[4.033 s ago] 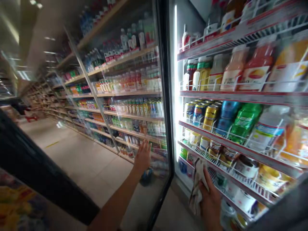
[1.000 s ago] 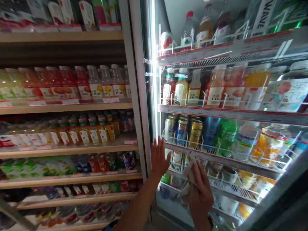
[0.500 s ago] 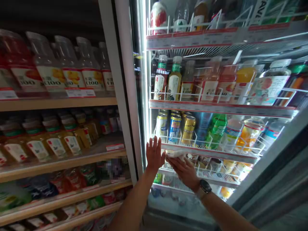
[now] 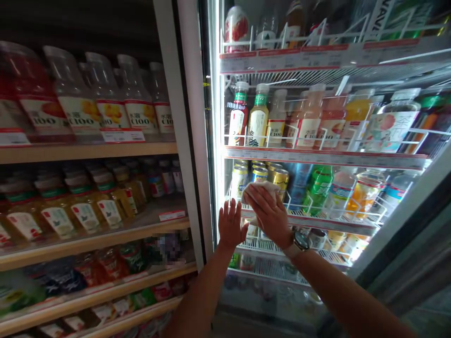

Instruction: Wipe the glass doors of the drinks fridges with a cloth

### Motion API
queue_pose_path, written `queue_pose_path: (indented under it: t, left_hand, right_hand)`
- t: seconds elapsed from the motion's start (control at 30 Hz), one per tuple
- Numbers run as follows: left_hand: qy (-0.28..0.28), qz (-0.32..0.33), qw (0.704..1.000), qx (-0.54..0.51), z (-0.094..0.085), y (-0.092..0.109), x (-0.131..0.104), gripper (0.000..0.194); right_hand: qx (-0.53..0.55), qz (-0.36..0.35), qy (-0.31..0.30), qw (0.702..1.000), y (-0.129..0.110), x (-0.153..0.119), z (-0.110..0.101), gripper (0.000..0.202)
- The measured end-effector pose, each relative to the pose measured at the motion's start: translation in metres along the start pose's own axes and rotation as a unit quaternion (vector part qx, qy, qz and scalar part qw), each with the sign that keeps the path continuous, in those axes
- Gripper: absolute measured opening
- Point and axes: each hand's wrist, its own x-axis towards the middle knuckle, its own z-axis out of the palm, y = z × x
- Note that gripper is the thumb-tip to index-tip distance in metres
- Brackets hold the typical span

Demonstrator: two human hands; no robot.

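My left hand lies flat with its fingers spread and pointing up, against the glass door of a lit drinks fridge. To its right, my right hand presses a white cloth to the glass, its fingers laid over it. A dark watch is on my right wrist. Behind the glass at the cloth's height stand drink cans, among them a gold can. The cloth and my fingers cover part of them. My palms are turned away from view.
Inside the fridge, wire shelves hold bottles, such as a green bottle. A pale upright frame runs along the fridge's left side. Left of it, an open shelf carries rows of bottled drinks. A grey frame slants across the right.
My right hand has moved up the glass with the cloth, from below the can shelf to in front of the cans. My left hand stays nearly in place. The view has shifted slightly.
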Motion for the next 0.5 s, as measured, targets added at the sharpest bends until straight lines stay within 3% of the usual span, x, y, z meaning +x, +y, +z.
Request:
queue_pose_path:
  t: [0.17, 0.23, 0.33, 0.5]
  left_hand:
    - [0.022, 0.019, 1.0, 0.007, -0.001, 0.001, 0.003, 0.067]
    - [0.028, 0.018, 0.999, 0.016, -0.001, 0.002, 0.004, 0.067]
    - [0.028, 0.016, 0.999, 0.02, 0.0, 0.003, 0.004, 0.066]
    - [0.035, 0.016, 0.999, 0.012, -0.002, 0.003, 0.005, 0.067]
  right_hand:
    - [0.019, -0.086, -0.024, 0.996, -0.015, -0.084, 0.028, 0.05]
    - [0.027, -0.106, -0.021, 0.994, -0.014, -0.098, 0.029, 0.048]
    - [0.02, -0.119, -0.024, 0.992, -0.004, -0.077, 0.015, 0.047]
    - [0.0, -0.039, 0.021, 0.999, 0.017, 0.005, -0.015, 0.049]
